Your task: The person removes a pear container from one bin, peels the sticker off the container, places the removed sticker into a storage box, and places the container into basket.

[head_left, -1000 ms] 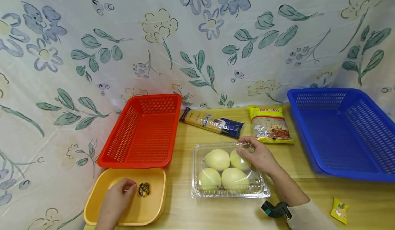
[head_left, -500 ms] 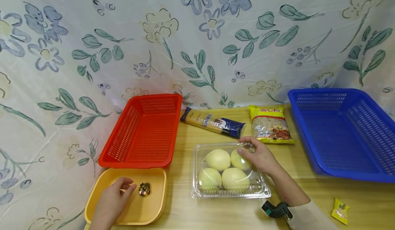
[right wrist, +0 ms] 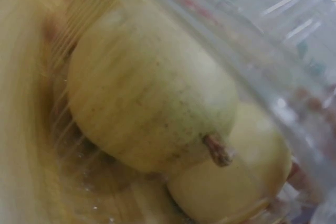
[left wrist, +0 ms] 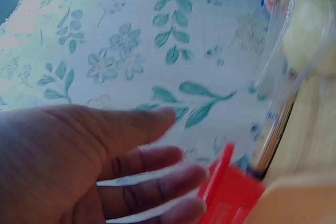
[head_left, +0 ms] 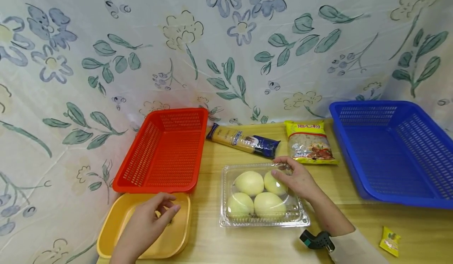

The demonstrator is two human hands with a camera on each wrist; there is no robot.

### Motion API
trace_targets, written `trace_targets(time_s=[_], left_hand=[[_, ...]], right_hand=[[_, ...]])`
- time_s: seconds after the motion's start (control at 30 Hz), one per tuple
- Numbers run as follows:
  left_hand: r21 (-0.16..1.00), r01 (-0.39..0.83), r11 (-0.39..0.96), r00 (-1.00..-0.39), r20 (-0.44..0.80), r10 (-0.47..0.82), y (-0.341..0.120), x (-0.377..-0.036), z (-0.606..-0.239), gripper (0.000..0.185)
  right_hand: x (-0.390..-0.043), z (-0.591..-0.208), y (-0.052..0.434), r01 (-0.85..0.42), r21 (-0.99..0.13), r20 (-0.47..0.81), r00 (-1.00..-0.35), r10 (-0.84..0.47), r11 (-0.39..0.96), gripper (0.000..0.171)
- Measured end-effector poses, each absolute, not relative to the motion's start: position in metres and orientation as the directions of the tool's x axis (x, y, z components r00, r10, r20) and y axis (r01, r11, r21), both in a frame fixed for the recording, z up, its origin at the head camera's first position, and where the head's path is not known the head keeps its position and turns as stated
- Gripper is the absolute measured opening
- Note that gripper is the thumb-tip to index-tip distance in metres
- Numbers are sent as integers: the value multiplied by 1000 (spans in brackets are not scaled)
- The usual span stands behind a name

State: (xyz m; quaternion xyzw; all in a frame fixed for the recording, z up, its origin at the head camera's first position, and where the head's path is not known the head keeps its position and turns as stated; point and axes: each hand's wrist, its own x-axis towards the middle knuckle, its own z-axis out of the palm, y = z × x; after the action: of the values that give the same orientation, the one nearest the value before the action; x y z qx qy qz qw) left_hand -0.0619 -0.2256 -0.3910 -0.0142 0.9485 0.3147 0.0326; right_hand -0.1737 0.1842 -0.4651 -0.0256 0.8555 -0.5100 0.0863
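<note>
My left hand [head_left: 150, 220] is over the yellow tub [head_left: 104, 242], fingers loosely bent and holding nothing. Those fingers mostly cover a small dark round label [head_left: 171, 221] on the tub's floor. In the left wrist view, thumb and fingers are apart with a gap between them. My right hand [head_left: 295, 179] holds the far right corner of a clear plastic box [head_left: 299, 218], thumb on the lid and fingers over the back edge. Several pale yellow pears [head_left: 249, 183] lie inside; one stemmed pear [right wrist: 152, 87] fills the right wrist view.
Behind the tub stands a red slotted basket [head_left: 191, 187]; a blue basket [head_left: 368, 195] is at the right. A pasta packet [head_left: 244, 140] and a yellow-topped food bag [head_left: 309, 142] lie at the back. A small yellow sachet [head_left: 390, 241] lies front right. Floral cloth [head_left: 226, 59] hangs behind.
My left hand first drew back slightly left, then moved right and a little up across the tub, now covering most of the label. The right hand and the box have stayed put.
</note>
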Motion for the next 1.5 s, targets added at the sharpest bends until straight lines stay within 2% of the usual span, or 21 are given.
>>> trace_targets(time_s=[0.1, 0.23, 0.43, 0.57, 0.7, 0.9, 1.1, 1.27, 1.5], left_hand=[[676, 63, 734, -997, 8, 79, -208, -71, -399, 21], [739, 170, 651, -984, 92, 152, -181, -86, -411, 32], [762, 275, 586, -958, 162, 239, -138, -101, -424, 47], [756, 319, 571, -947, 232, 223, -116, -105, -431, 49], [790, 286, 542, -958, 241, 155, -95, -110, -438, 51], [831, 147, 537, -988, 144, 48, -76, -116, -454, 67], [852, 80, 517, -996, 88, 9, -73, -123, -465, 82], [879, 67, 472, -997, 71, 9, -74, -126, -468, 78], [908, 66, 414, -998, 58, 32, -75, -127, -471, 76]], right_hand=[[-174, -464, 184, 47, -877, -124, -983, -132, 479, 52], [-174, -464, 183, 38, -876, -117, -984, -134, 481, 52], [-174, -467, 182, 37, -877, -116, -984, -136, 479, 52], [-175, -468, 183, 32, -879, -112, -984, -141, 475, 51], [-175, -468, 183, 40, -878, -117, -984, -133, 477, 50], [-175, -468, 184, 44, -881, -121, -984, -134, 471, 48], [-175, -468, 185, 40, -881, -116, -984, -133, 471, 49], [-174, -467, 185, 33, -882, -105, -986, -129, 470, 55], [-172, -467, 184, 37, -882, -104, -988, -117, 470, 52]])
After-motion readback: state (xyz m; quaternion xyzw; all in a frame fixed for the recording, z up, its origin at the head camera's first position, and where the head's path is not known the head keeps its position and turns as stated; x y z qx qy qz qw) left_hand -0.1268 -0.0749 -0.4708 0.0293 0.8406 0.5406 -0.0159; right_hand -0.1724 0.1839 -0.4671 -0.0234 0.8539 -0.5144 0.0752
